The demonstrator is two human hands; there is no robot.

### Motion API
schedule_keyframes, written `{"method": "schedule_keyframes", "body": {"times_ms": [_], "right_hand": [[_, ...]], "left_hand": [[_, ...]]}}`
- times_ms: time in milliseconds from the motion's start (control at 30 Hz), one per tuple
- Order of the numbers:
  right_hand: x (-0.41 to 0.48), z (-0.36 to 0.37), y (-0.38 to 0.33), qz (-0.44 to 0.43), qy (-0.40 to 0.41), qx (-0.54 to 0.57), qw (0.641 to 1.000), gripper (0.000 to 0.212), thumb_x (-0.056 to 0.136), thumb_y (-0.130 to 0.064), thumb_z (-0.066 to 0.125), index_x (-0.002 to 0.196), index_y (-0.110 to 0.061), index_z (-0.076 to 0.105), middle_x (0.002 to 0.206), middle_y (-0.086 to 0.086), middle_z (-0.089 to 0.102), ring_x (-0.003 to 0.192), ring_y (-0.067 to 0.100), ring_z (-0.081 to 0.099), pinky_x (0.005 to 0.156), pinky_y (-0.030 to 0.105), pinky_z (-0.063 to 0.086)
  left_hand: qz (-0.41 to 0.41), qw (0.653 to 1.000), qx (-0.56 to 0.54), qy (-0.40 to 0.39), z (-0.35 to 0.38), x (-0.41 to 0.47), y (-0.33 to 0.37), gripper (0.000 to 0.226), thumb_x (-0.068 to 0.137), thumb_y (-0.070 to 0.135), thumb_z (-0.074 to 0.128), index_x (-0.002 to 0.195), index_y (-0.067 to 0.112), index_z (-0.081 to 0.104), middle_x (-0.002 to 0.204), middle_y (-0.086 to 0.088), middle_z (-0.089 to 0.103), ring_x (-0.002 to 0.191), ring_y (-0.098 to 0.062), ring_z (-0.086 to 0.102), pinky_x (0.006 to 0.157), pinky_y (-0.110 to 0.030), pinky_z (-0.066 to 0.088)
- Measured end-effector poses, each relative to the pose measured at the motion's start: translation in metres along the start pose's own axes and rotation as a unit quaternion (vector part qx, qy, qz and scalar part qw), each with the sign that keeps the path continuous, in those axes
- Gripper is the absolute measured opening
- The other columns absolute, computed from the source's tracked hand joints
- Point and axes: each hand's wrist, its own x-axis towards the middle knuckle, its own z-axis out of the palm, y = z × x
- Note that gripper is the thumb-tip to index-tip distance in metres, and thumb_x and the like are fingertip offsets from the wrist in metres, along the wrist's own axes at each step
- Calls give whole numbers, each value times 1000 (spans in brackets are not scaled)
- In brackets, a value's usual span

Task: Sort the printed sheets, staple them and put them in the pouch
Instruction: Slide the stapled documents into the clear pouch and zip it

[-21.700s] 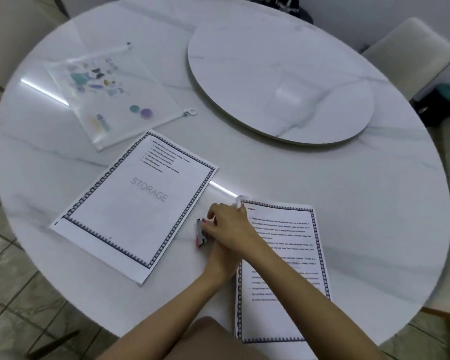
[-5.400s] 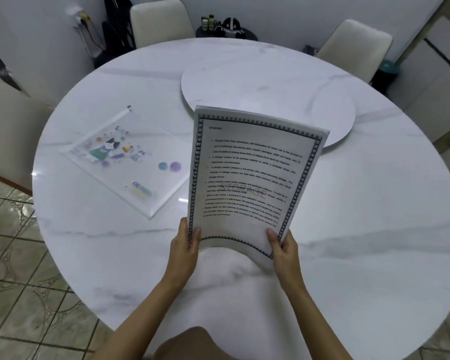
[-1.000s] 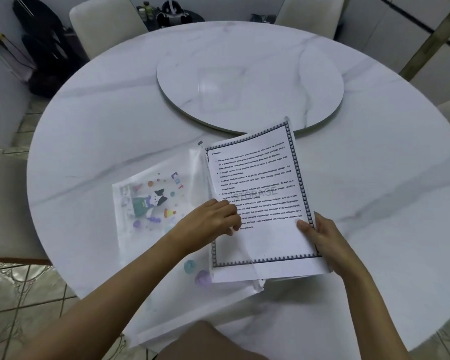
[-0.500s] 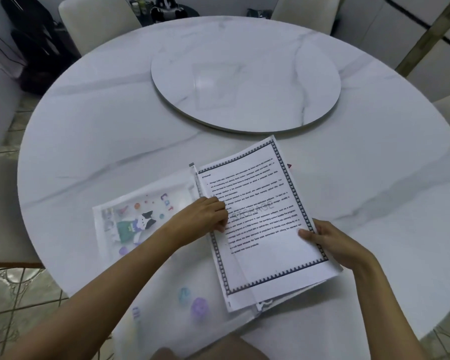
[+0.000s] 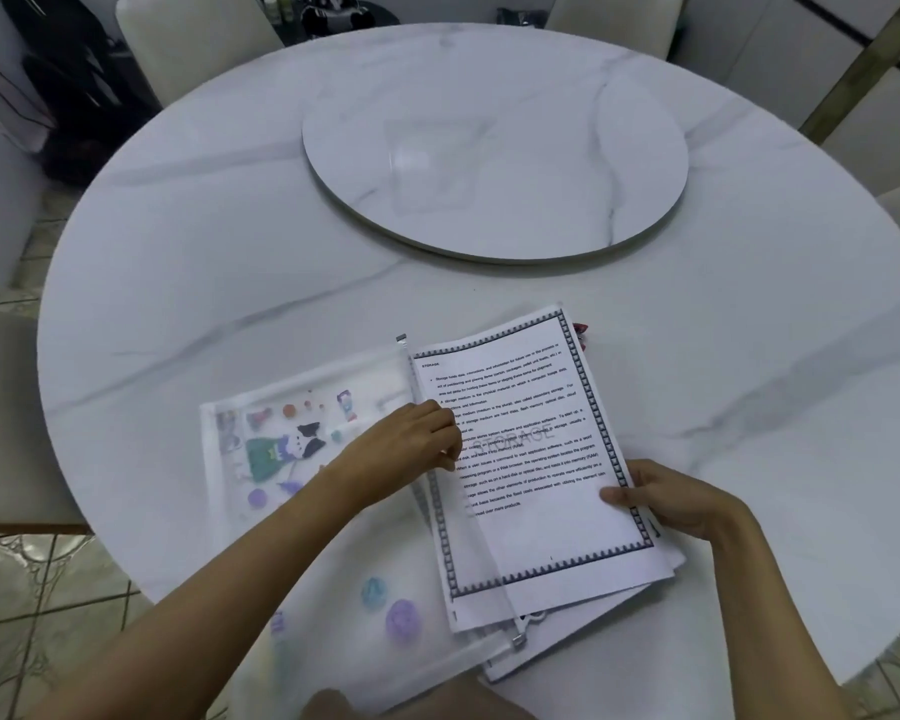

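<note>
**Sheets at the pouch mouth**

While the pouch (image 5: 302, 459) lies flat on the worktop (image 5: 749, 356), its zip edge runs away from the person, and the sheets (image 5: 531, 459) lie just to the right of that edge with their long axis parallel to it. Their left margin sits under the clear top flap, so the coming move looks to be a push leftward, across the long axis. The left hand (image 5: 411, 439) is nearer the mouth, its grip pinched on the flap edge. The right hand (image 5: 671, 498) has its grip closed on the sheets' right edge, thumb on top. One pouch and one stack are in view; I count at least three sheet edges at the near corner, though blur may hide more. One red object, perhaps a stapler (image 5: 580, 332), peeks from behind the stack's far corner.
</note>
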Motion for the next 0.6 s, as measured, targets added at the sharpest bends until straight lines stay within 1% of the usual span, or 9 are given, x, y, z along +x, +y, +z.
{"method": "schedule_keyframes", "body": {"times_ms": [100, 133, 200, 267, 333, 433, 500, 533, 600], "right_hand": [[1, -1, -1, 16, -11, -16, 1000, 82, 47, -50, 86, 115, -11, 61, 111, 1, 70, 102, 20, 67, 77, 23, 54], [1, 1, -3, 20, -8, -22, 1000, 69, 58, -42, 83, 115, -12, 61, 110, 0, 71, 100, 18, 68, 77, 22, 54], [2, 8, -7, 9, 26, -21, 999, 35, 82, -23, 68, 115, -15, 61, 108, -4, 70, 96, 15, 69, 75, 21, 54], [5, 16, -11, -39, 106, 0, 994, 22, 91, -21, 55, 112, -20, 62, 108, -4, 70, 94, 13, 69, 75, 22, 55], [12, 25, -13, -91, 215, 2, 972, 21, 95, -24, 49, 107, -21, 66, 105, -1, 71, 93, 16, 69, 80, 26, 54], [24, 33, -13, -128, 336, -87, 929, 23, 96, -19, 47, 108, -17, 66, 102, -2, 67, 94, 16, 61, 81, 26, 44], [28, 36, -14, -154, 371, -116, 908, 23, 95, -16, 48, 110, -13, 65, 101, 0, 61, 95, 16, 56, 82, 23, 37], [27, 36, -16, -170, 375, -117, 904, 21, 95, -15, 48, 106, -13, 66, 97, 1, 61, 91, 14, 55, 80, 23, 37], [24, 34, -18, -188, 364, -109, 906, 19, 96, -15, 46, 91, -13, 64, 81, 3, 61, 73, 7, 51, 69, 22, 38]], "left_hand": [[-1, 1000, -6, -3, 4, -2, 1, 18, 69, 17, 78, 75, 18, 61, 78, 3, 62, 72, -15, 58, 64, -21, 43], [-4, 1000, -10, -4, 6, -2, 0, 17, 70, 15, 77, 75, 18, 61, 79, 3, 62, 73, -15, 57, 66, -20, 41], [-11, 1000, -18, -3, 10, -4, -1, 16, 72, 14, 75, 76, 17, 60, 80, 2, 61, 74, -16, 57, 69, -21, 37], [-14, 1000, -19, 1, 11, -5, -1, 15, 73, 14, 75, 77, 17, 60, 80, 2, 61, 74, -16, 56, 71, -22, 37], [-14, 1000, -23, 1, 11, -4, 1, 14, 74, 14, 74, 77, 17, 61, 81, 2, 61, 75, -16, 57, 69, -21, 39], [-16, 1000, -24, 4, 9, -4, 2, 14, 73, 14, 75, 77, 17, 61, 80, 2, 62, 75, -16, 58, 67, -22, 44], [-20, 999, -25, 6, 8, -6, 1, 15, 72, 13, 75, 77, 17, 61, 80, 3, 62, 75, -15, 58, 67, -21, 43], [-22, 999, -24, 5, 7, -7, 1, 16, 72, 14, 76, 76, 18, 61, 80, 3, 62, 75, -15, 57, 67, -21, 43], [-23, 1000, -21, 3, 6, -8, 1, 16, 71, 14, 76, 76, 18, 61, 80, 3, 62, 75, -14, 57, 67, -20, 42]]}}
